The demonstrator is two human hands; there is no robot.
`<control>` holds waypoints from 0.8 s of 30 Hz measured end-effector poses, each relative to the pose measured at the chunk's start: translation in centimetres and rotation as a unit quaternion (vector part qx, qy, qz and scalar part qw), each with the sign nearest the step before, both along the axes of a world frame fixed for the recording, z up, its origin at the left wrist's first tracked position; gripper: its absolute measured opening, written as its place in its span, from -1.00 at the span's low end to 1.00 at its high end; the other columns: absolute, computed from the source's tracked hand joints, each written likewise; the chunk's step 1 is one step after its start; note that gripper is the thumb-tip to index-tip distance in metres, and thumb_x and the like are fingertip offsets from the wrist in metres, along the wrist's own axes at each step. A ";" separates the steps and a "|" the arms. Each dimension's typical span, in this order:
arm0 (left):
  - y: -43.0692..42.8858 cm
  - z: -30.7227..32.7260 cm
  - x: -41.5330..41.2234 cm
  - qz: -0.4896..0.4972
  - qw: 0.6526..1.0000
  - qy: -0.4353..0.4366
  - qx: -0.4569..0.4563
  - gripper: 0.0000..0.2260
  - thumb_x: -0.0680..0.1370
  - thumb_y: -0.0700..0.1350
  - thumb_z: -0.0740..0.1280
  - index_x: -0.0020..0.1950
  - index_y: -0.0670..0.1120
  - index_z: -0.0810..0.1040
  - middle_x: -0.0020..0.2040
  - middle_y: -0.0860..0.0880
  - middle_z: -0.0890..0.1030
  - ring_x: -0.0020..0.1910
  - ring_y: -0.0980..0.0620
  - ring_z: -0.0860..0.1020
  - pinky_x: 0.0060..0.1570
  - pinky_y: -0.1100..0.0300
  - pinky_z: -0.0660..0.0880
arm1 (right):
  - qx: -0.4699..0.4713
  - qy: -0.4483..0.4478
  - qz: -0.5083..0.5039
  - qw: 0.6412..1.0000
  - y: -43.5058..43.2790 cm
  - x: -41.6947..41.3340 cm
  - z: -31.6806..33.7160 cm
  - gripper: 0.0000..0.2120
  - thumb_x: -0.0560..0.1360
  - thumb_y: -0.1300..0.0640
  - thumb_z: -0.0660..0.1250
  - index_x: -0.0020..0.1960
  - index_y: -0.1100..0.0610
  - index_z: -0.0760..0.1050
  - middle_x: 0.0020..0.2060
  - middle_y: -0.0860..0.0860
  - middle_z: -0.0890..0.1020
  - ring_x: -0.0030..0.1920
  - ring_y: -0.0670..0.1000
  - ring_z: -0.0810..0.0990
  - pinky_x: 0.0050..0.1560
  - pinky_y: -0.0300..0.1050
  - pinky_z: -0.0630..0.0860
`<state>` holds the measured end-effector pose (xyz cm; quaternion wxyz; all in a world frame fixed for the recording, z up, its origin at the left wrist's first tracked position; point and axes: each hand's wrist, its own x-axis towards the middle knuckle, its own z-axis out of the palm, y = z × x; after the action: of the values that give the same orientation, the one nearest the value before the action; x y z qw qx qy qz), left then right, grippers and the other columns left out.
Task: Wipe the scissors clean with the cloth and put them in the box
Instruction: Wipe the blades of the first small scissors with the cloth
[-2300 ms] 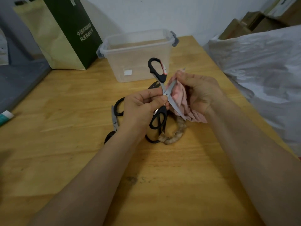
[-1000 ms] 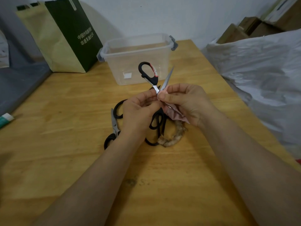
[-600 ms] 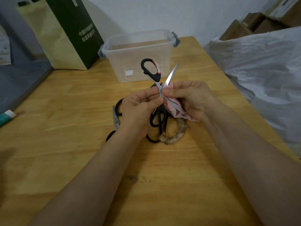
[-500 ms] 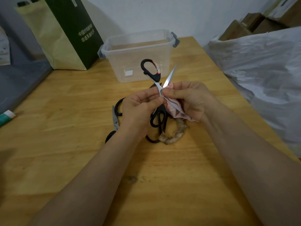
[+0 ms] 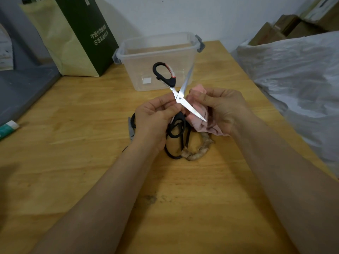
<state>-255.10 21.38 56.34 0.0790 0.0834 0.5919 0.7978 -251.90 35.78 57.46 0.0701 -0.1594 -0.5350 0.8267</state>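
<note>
Cloth [image 5: 199,109] slid down blade; wooden table [image 5: 73,143]; white wall [image 5: 183,13] behind.

The desk [image 5: 77,162] carries a storage box [image 5: 157,59] at its far centre. A paper bag [image 5: 73,33] stands left of the box. Before the box, the opened scissors [image 5: 178,97] are held above the desk between the left hand [image 5: 156,118] and the right hand [image 5: 225,109]; the cloth [image 5: 200,110] sits in the right hand. Further scissors [image 5: 176,142] lie on the desk beneath the hands. A tube [image 5: 8,128] lies at the left edge.
</note>
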 end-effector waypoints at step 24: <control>0.2 -0.3 0.3 -0.023 0.999 0.038 -0.014 -0.81 0.40 -0.38 0.42 -0.13 -0.10 0.68 -0.20 -0.09 0.70 -0.15 -0.04 0.66 -0.10 0.13 0.61 | 0.059 0.076 0.050 0.994 -0.5 0.1 0.1 -0.91 0.39 0.34 0.44 -0.23 0.36 0.56 -0.56 0.18 0.52 -0.64 0.05 0.44 -0.63 -0.28 0.38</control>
<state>-254.78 21.59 56.05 0.0761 0.1267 0.6038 0.7833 -251.81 35.23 57.60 0.0779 -0.0646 -0.5835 0.8058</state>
